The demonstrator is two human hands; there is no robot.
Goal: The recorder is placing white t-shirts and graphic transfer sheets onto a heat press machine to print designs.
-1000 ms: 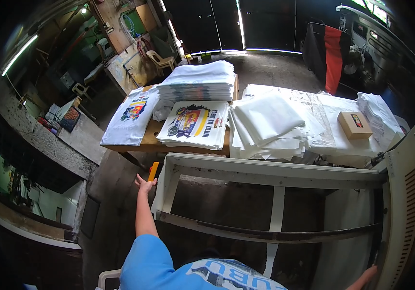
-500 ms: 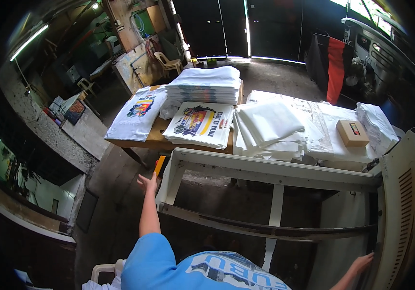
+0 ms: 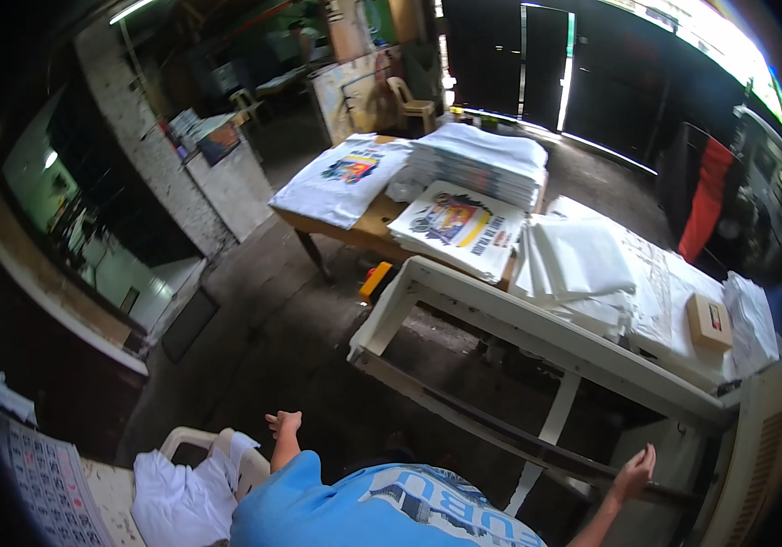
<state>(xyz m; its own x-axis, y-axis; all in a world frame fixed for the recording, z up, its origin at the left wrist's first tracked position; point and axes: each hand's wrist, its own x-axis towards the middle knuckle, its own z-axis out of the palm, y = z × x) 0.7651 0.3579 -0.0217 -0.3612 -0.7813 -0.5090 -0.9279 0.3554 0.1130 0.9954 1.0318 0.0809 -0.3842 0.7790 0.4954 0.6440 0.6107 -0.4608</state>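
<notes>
My left hand point(image 3: 285, 425) is held low over the dark floor, its fingers loosely stretched out and nothing visible in them. Nearest to it is a plastic chair point(image 3: 186, 436) with a crumpled white cloth point(image 3: 181, 500) beside it. My right hand point(image 3: 635, 472) hovers by the lower rail of a pale metal frame point(image 3: 573, 330), fingers apart from the thumb and holding nothing that I can see; whether it touches the rail I cannot tell. A yellow-orange block-like piece point(image 3: 375, 283) sticks out from the frame's left end, away from both hands.
Beyond the frame, a wooden table point(image 3: 354, 235) bears printed white shirts point(image 3: 345, 178) and stacked cloth point(image 3: 482, 155). Loose white sheets point(image 3: 582, 260) and a tan box point(image 3: 709, 322) lie to the right. A slotted beige panel point(image 3: 765, 447) borders the right side; a calendar point(image 3: 49, 488) is at lower left.
My left hand has drawn back from the yellow-orange piece toward the chair. My right hand has left the slotted panel's edge and moved left and up. The view has swung left.
</notes>
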